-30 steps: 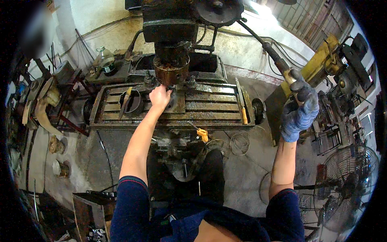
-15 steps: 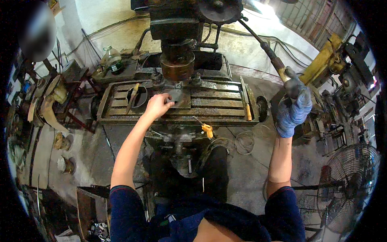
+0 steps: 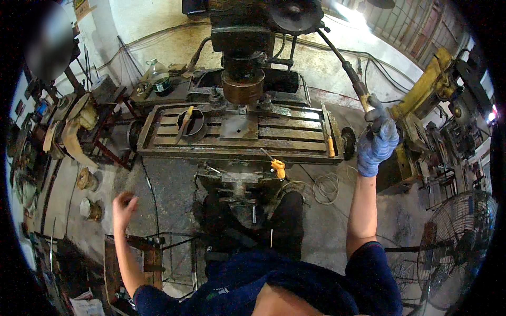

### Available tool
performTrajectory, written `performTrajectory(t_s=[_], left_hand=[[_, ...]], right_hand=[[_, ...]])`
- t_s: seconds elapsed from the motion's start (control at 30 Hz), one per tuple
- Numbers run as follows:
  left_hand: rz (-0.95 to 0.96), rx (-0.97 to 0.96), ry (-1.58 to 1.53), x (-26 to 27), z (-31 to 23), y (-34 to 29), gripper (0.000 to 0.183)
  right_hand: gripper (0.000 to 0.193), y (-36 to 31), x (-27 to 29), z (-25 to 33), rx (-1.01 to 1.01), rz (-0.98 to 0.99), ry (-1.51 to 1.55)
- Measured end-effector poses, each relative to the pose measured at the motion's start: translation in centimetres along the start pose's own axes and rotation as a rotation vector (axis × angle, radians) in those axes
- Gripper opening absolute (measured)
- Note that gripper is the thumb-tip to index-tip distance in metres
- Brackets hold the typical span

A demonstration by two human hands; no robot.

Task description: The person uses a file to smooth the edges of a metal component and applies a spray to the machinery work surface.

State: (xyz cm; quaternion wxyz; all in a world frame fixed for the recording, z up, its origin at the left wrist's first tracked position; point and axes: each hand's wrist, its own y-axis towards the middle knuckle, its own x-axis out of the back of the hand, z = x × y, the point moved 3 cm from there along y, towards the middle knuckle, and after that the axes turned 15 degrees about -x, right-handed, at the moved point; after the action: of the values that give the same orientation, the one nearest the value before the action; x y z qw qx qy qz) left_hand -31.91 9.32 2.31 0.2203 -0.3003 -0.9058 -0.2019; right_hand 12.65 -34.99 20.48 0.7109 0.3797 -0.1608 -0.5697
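My right hand (image 3: pixel 378 146), in a blue-grey work glove, is closed round the end of a long machine lever (image 3: pixel 356 79) at the upper right. My bare left hand (image 3: pixel 124 210) hangs over the floor to the left, clear of the machine. Its fingers are curled in, with a dark patch among them; whether they hold a small piece cannot be made out. A flat metal plate (image 3: pixel 241 129) with a dark hole lies on the slotted machine table (image 3: pixel 295 132), below the round spindle head (image 3: pixel 243 87). On the table's left, a brush (image 3: pixel 184 124) rests across a round pan (image 3: pixel 197 126) of dark liquid.
A wooden-handled file (image 3: pixel 330 139) lies along the table's right end. A yellow air gun (image 3: pixel 278 168) hangs at the front edge, near a coiled hose (image 3: pixel 327 188). A fan (image 3: pixel 456 247) stands at lower right. Two small tins (image 3: pixel 90 209) stand on the left floor.
My left hand has left the plate and swung down and left, off the table. The plate stays put, its hole now uncovered. My right hand keeps its hold on the lever.
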Motion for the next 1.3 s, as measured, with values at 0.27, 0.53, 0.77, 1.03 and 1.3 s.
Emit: performTrajectory(t_s=[0.27, 0.53, 0.77, 1.03, 1.3], left_hand=[[-0.443, 0.222, 0.207, 11.1, 9.7, -14.0, 0.017], [-0.07, 0.453, 0.12, 8.6, 10.5, -17.0, 0.038], [0.014, 0.837, 0.35, 5.7, 15.9, -18.6, 0.029], [0.377, 0.621, 0.484, 4.5, 22.4, -20.3, 0.027], [0.435, 0.586, 0.791, 4.6, 25.3, -20.5, 0.03]], right_hand=[[0.04, -0.9, 0.1, -1.1, 0.052, 0.038, 0.048], [0.038, -0.6, 0.5, 0.1, 0.051, 0.032, -0.004], [0.038, 0.2, 0.3, 1.0, 0.014, 0.037, -0.039], [0.035, 1.5, -0.3, 1.9, 0.043, 0.048, -0.006], [0.034, 2.5, -1.0, 3.5, 0.078, 0.085, 0.015]])
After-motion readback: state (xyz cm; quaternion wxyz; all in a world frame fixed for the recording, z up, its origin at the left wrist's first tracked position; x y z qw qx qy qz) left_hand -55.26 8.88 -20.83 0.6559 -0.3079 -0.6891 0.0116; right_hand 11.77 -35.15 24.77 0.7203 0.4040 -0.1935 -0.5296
